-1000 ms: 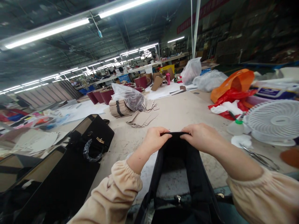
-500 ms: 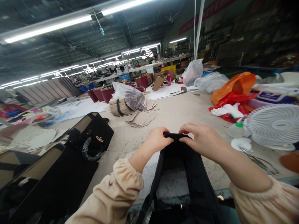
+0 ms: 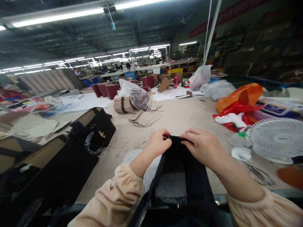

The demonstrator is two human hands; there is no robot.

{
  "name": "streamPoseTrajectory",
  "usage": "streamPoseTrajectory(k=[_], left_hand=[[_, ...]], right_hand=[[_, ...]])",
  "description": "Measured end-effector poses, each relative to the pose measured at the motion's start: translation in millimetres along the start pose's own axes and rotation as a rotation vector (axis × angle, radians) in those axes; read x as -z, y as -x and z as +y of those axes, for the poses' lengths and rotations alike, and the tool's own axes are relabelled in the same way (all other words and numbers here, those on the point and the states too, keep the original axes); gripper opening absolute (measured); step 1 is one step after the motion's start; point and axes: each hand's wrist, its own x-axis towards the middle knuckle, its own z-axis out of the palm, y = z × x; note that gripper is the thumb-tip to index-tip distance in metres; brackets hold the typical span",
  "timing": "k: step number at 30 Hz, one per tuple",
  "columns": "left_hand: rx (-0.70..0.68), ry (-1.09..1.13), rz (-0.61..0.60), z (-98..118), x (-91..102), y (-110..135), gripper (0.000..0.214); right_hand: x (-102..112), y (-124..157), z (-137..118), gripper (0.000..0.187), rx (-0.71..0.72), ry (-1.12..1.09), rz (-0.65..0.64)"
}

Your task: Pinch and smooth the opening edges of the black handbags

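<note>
The left hand [image 3: 159,142] and right hand [image 3: 202,145] are pinching the rim [image 3: 176,138] of a black bag body [image 3: 197,186], fingers [image 3: 189,136] almost together on it, maybe to hold it steady. The bag body is sitting open at the near edge of the counter [image 3: 189,113]. A black handbag [image 3: 107,126] is standing left, its handle [image 3: 87,143] wearing clear wrap [image 3: 93,152], probably against scratches.

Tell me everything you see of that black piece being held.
The black piece looks like matte fabric or leather, its long walls framing an opening where a pale grey surface shows. The left hand and right hand pinch its far edge. It runs toward the bottom of the picture, past a small shiny bit, and out of view.
</note>
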Motion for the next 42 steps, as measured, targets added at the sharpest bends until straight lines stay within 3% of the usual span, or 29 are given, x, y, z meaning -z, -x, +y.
streamPoseTrajectory(k=[17,26,30,35,42], left_hand=[[0.026,0.056,0.057,-6,-4.3,-2,0.021],[0.004,0.136,0.091,-11,-12.4,-2,0.017],[-0.053,0.269,0.109,-10,-12.7,-1,0.022],[-0.103,0.278,0.084,-8,-9.5,-2,0.016],[-0.102,0.264,0.113,-9,-12.1,-2,0.015]], right_hand=[[1,1,7,0.018,0.044,0.083,-0.002],[-5,-7,4,0.007,-0.029,0.130,0.025],[-4,-10,6,0.009,0.035,0.128,-0.020],[-1,-9,16,0.010,0.172,0.072,-0.104],[2,-7,12,0.016,0.152,0.120,0.010]])
